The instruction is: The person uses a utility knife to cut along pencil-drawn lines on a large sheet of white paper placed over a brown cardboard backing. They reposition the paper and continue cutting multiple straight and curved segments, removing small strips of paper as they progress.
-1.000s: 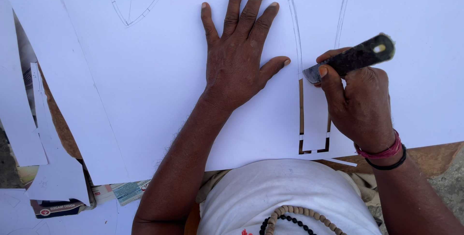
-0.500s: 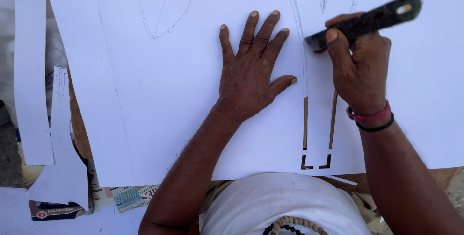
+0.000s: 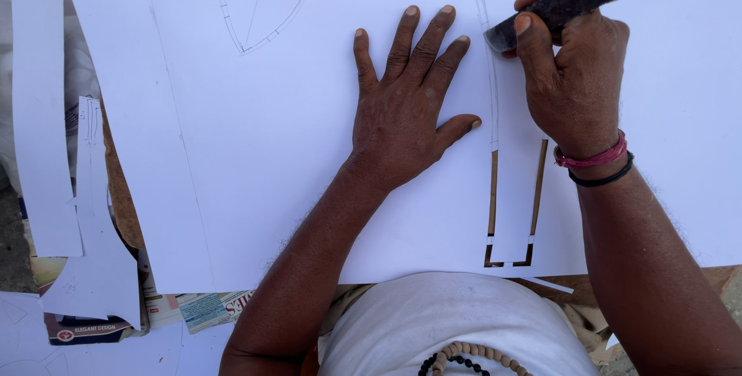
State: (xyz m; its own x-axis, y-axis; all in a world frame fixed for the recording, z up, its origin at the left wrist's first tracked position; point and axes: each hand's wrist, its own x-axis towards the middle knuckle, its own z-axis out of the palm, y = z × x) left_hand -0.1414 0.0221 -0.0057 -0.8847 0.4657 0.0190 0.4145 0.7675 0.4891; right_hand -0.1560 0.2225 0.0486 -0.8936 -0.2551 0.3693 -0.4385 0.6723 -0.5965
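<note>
A large white sheet (image 3: 263, 167) with pencilled outlines covers the work surface. My left hand (image 3: 402, 113) lies flat on it, fingers spread, pressing it down. Just right of it, my right hand (image 3: 576, 82) grips a dark-handled utility knife (image 3: 576, 1), whose blade tip touches a drawn line near the sheet's top. Below the blade, a long narrow strip shape (image 3: 512, 198) is cut along both sides, with brown board showing through the slits. A leaf-shaped pencil outline (image 3: 259, 1) sits at the upper left of the sheet.
Cut-off white paper pieces (image 3: 85, 214) lie at the left, over a brown board (image 3: 120, 190). Printed paper scraps (image 3: 193, 310) and a small box (image 3: 81, 331) rest near the lower left edge. My white shirt and a bead necklace (image 3: 464, 357) fill the bottom.
My right hand has moved the knife up the drawn line, away from me, lengthening the cut. My left hand stays flat on the sheet. The view has shifted a little.
</note>
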